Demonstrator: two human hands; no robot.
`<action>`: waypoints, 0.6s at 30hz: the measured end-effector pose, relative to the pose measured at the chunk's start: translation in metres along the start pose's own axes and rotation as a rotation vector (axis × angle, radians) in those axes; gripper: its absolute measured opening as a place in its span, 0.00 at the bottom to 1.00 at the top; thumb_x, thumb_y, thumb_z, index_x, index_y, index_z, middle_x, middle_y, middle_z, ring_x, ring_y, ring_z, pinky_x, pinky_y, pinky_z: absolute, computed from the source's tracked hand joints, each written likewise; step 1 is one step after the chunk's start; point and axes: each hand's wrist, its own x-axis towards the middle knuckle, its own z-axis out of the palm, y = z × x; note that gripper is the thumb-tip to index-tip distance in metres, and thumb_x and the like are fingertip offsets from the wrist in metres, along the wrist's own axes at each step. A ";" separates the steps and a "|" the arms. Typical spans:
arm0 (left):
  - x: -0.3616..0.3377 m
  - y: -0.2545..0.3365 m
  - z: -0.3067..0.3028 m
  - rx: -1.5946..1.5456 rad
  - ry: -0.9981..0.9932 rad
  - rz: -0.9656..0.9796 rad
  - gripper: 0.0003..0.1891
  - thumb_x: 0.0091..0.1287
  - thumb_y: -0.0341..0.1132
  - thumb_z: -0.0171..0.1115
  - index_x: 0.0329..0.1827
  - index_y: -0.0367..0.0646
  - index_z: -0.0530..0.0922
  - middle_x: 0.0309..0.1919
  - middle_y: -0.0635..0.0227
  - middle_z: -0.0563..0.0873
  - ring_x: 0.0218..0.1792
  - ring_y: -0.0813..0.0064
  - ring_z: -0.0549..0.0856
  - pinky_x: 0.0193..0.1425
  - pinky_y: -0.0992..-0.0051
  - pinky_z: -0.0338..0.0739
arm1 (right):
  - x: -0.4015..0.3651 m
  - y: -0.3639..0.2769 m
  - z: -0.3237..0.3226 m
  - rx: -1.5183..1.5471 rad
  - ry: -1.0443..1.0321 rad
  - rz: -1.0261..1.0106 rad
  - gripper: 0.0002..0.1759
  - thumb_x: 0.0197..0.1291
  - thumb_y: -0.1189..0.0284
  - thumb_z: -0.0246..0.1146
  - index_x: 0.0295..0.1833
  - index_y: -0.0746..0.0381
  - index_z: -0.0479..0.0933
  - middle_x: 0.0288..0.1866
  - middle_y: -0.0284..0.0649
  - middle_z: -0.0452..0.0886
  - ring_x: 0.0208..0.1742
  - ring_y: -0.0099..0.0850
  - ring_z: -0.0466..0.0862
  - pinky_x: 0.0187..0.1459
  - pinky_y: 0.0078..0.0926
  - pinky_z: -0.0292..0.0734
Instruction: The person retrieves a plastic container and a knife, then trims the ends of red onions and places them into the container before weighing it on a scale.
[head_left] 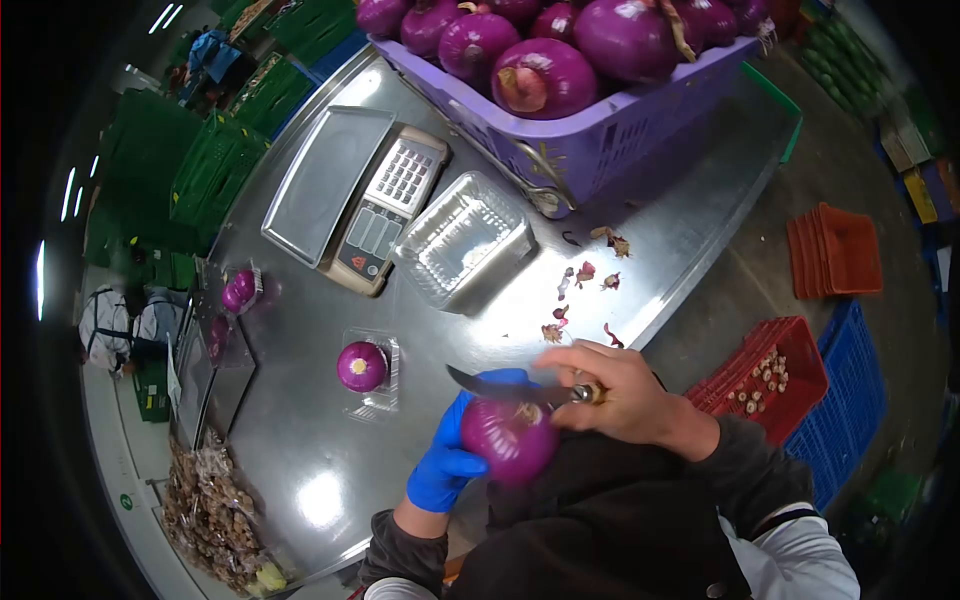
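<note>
In a blue glove, my left hand (445, 455) is closed round a large red onion (512, 440) close to my body. My bare right hand (625, 390) grips a knife (510, 388) with a curved blade, which lies across the top of the onion. The onion and blade are slightly blurred. To the left on the steel table (300, 420), another red onion (362, 367) sits in a shallow clear tray (385, 395). Dry onion scraps (585, 275) are scattered beyond my hands.
A purple crate (600, 130) heaped with red onions stands at the back. Beside it are a stack of clear plastic trays (465, 240) and a scale (375, 210). A red crate (770, 385) of root ends stands at the right, below the table edge.
</note>
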 end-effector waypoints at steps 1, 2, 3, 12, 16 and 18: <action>0.002 -0.001 0.001 -0.001 -0.009 -0.010 0.56 0.35 0.42 0.78 0.71 0.32 0.61 0.65 0.55 0.74 0.65 0.62 0.76 0.73 0.63 0.66 | 0.005 -0.014 -0.001 0.032 -0.036 0.050 0.24 0.55 0.56 0.72 0.50 0.61 0.80 0.34 0.40 0.82 0.30 0.34 0.82 0.32 0.29 0.76; 0.004 -0.002 0.002 0.159 -0.026 0.052 0.54 0.38 0.40 0.79 0.72 0.35 0.61 0.65 0.58 0.74 0.66 0.63 0.75 0.73 0.64 0.66 | 0.007 -0.021 0.000 0.064 -0.072 0.099 0.29 0.52 0.56 0.75 0.55 0.62 0.80 0.35 0.40 0.81 0.30 0.30 0.80 0.31 0.27 0.74; 0.007 -0.003 0.001 0.318 -0.044 0.120 0.52 0.41 0.38 0.80 0.72 0.38 0.61 0.65 0.62 0.73 0.66 0.64 0.73 0.72 0.65 0.65 | 0.009 -0.022 0.001 0.056 -0.064 0.103 0.29 0.52 0.56 0.75 0.55 0.62 0.80 0.35 0.40 0.81 0.30 0.30 0.80 0.31 0.27 0.74; 0.000 -0.007 0.003 0.567 0.048 0.109 0.54 0.36 0.32 0.83 0.71 0.41 0.62 0.62 0.63 0.74 0.64 0.66 0.74 0.70 0.66 0.68 | -0.003 0.001 0.018 -0.015 -0.126 -0.042 0.12 0.56 0.70 0.70 0.45 0.61 0.81 0.34 0.39 0.81 0.31 0.36 0.84 0.33 0.28 0.77; 0.001 -0.013 0.000 0.619 0.061 0.112 0.53 0.36 0.33 0.84 0.70 0.42 0.64 0.61 0.62 0.74 0.63 0.66 0.75 0.70 0.65 0.68 | -0.006 0.008 0.021 -0.181 -0.058 -0.118 0.11 0.57 0.73 0.70 0.44 0.63 0.80 0.30 0.39 0.81 0.28 0.31 0.84 0.32 0.25 0.77; 0.004 -0.014 0.003 0.605 0.076 0.117 0.52 0.36 0.33 0.84 0.69 0.42 0.64 0.62 0.61 0.74 0.63 0.66 0.74 0.70 0.65 0.68 | -0.006 0.016 0.027 0.038 0.091 -0.020 0.09 0.58 0.73 0.70 0.42 0.63 0.79 0.31 0.41 0.82 0.28 0.33 0.85 0.32 0.27 0.77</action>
